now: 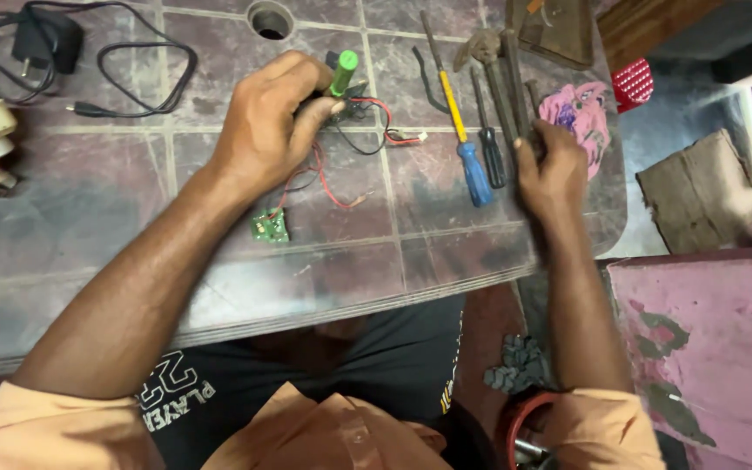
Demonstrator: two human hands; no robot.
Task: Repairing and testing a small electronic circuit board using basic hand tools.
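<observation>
L hand (263,130) sits near the far edge of the surface (89,218), around its middle, grip closed on a small dark part w/ a green cylinder (342,72) sticking up past the thumb. Red & black wires (332,165) trail from that part toward the near edge and end at a little green circuit board (270,227), lying flat just beside the wrist. A short wire w/ a white plug (406,136) lies to the right of the hand.

R hand (553,170) is at the right edge, fingers curled over the handle end of a dark tool (533,96); grip looks closed on it, though can't tell how firmly. Just left of it: a black-handled screwdriver (489,152), then a yellow & blue screwdriver (463,139), both flat, handles toward the person. Pliers (489,61) lie beyond. A pink cloth (578,117) touches the right edge. Black charger w/ cable (45,43) at the far left corner.
</observation>
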